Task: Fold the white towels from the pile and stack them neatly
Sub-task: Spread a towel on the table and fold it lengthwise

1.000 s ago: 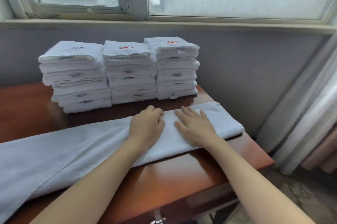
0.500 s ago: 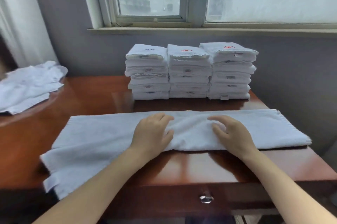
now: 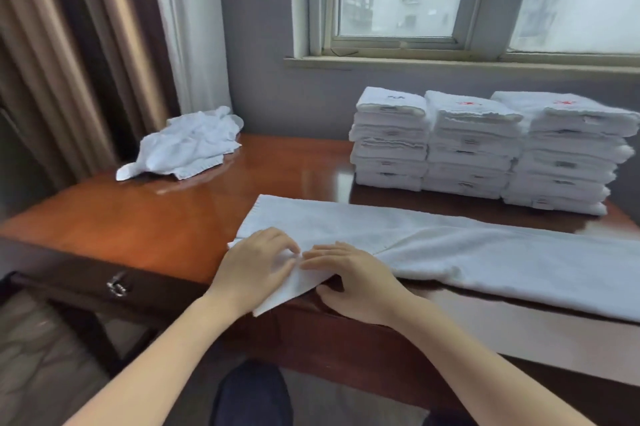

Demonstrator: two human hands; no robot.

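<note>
Towel [image 3: 485, 252] laid along near edge of surface [image 3: 156, 217], left corner overhung. Left hand [image 3: 256, 268] pressed flat on left end; near hem pinched by right hand [image 3: 353, 281], thumb beneath. Risk: layers could be skewed by uneven lift, towel dragged off near edge.

I see my left hand [image 3: 256, 266] and right hand [image 3: 356, 280] side by side on the left end of a long towel [image 3: 485, 259]. It lies along the table's [image 3: 138, 217] front edge, one corner hanging over. Three stacks of folded towels [image 3: 478, 148] stand behind it, and a crumpled pile [image 3: 187, 145] lies at the far left.
</note>
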